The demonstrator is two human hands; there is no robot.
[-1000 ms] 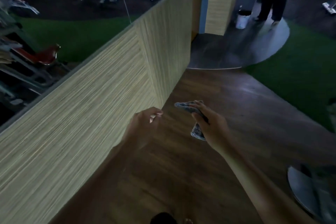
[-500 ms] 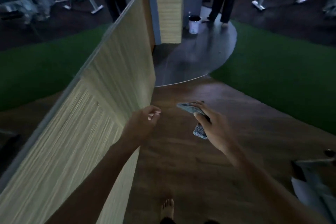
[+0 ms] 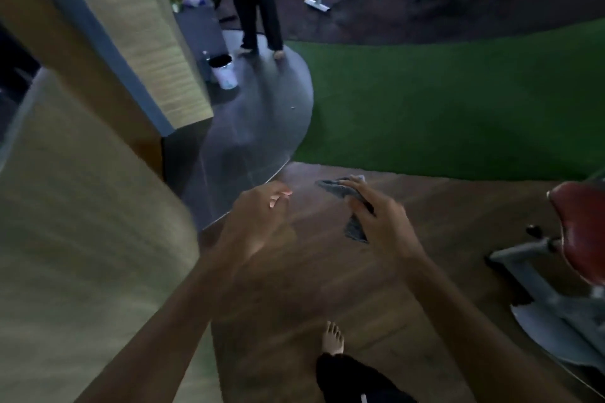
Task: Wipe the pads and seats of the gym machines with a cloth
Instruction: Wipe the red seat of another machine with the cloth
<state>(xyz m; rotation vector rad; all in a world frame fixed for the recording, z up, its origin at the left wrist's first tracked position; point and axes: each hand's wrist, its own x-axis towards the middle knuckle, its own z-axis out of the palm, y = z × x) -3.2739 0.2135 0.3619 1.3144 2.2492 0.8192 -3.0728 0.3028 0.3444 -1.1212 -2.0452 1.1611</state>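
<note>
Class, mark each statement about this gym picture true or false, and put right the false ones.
1. The right hand grips a dark grey cloth. True.
2. The left hand holds a spray bottle. False: its fingers are loosely curled and it holds nothing.
3. The cloth is pressed on the red padded seat. False: the seat is apart from it at the right edge, and the cloth is held above the brown wooden floor.
4. A white bucket stands on the round grey floor patch. True.
5. The person wearing the camera has shoes on. False: a bare foot shows below the hands.
</note>
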